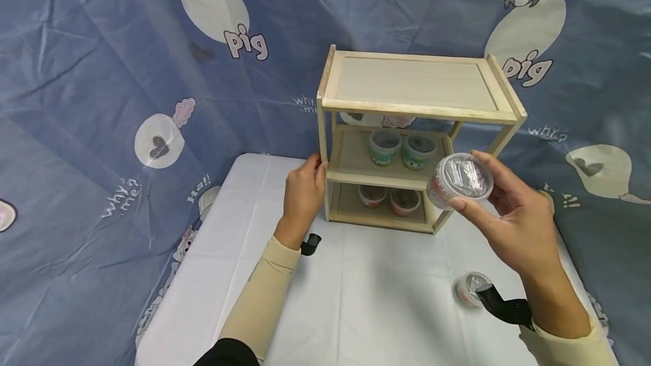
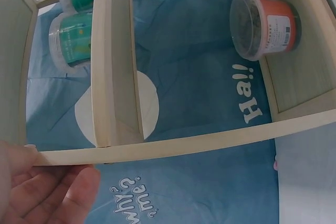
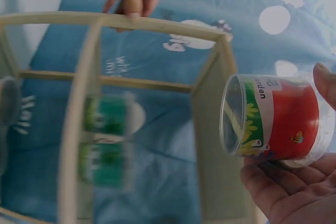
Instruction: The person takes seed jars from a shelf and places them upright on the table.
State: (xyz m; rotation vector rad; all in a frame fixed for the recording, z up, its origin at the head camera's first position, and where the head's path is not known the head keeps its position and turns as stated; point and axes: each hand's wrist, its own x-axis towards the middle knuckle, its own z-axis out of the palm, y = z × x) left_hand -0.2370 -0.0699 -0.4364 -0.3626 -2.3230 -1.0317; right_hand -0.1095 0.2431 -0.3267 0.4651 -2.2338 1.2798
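Note:
My right hand [image 1: 524,225] grips a clear round plastic tub [image 1: 465,177] with a lid, held up in front of the shelf's right side. Its red and green label shows in the right wrist view, where the tub [image 3: 283,119] lies on its side between thumb and fingers. My left hand [image 1: 303,194] holds the left front post [image 2: 157,151] of a small wooden shelf rack [image 1: 417,85]. Two tubs with green labels [image 1: 385,146] stand on the middle shelf. On the bottom shelf are two tubs with orange-red labels [image 1: 405,201].
Another lidded tub [image 1: 470,288] stands on the white tabletop [image 1: 356,298], partly behind the black camera mount [image 1: 503,306] on my right wrist. A blue printed cloth [image 1: 102,129] hangs behind and beside the table.

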